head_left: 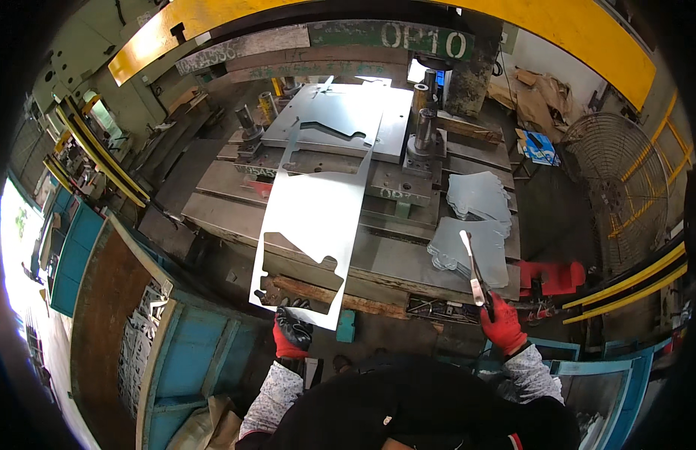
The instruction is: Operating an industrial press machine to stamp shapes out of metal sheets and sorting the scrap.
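My left hand (pixel 291 334), in a red and black glove, is closed on the near edge of a long bright metal sheet (pixel 310 206) with shaped cutouts. The sheet slopes from the hand up onto the flat die (pixel 393 124) of a press. On the right, my right hand (pixel 503 324), in a red glove, grips a slim long-handled tool (pixel 475 274) with a flattened silver end; its exact kind is unclear. The tool's tip is over a stack of grey cut metal blanks (pixel 449 244). Another stack of blanks (pixel 475 193) is just beyond it.
Metal guide posts (pixel 426 135) stand beside the die. At left is a blue bin (pixel 187 352) with metal scrap (pixel 142 337). A large fan guard (pixel 618 172), a red object (pixel 554 277) and yellow rails (pixel 625 285) are at right. A yellow beam (pixel 235 30) spans overhead.
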Tool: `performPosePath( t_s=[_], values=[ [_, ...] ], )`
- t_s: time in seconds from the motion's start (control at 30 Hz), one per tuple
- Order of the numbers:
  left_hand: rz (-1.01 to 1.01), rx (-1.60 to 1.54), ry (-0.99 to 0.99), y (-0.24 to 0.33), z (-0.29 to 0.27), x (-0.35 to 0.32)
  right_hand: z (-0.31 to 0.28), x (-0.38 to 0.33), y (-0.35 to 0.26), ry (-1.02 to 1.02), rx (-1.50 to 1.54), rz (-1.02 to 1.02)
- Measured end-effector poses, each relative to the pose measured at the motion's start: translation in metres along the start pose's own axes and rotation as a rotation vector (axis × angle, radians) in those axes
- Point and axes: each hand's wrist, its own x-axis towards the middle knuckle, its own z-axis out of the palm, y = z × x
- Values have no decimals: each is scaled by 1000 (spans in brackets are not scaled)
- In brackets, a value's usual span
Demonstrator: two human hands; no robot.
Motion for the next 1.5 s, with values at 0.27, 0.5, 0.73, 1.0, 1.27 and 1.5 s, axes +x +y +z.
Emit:
performPosePath(
  t_s=[0.27,0.5,0.73,1.0,1.27,1.5],
  values=[
    [67,-31,-184,-17,-16,17,28,6,-17,-228,140,51],
    [-62,-126,-156,-15,-10,19,38,5,-25,-289,192,76],
    [-138,-274,-505,-4,-32,13,44,4,-25,-305,236,62],
    [315,-175,-314,33,44,-55,51,3,-26,-289,289,41],
    [468,-336,-202,49,80,-49,39,8,-40,-316,314,17],
    [528,-325,-422,67,72,-30,44,4,-24,-240,365,-29]
  ],
)
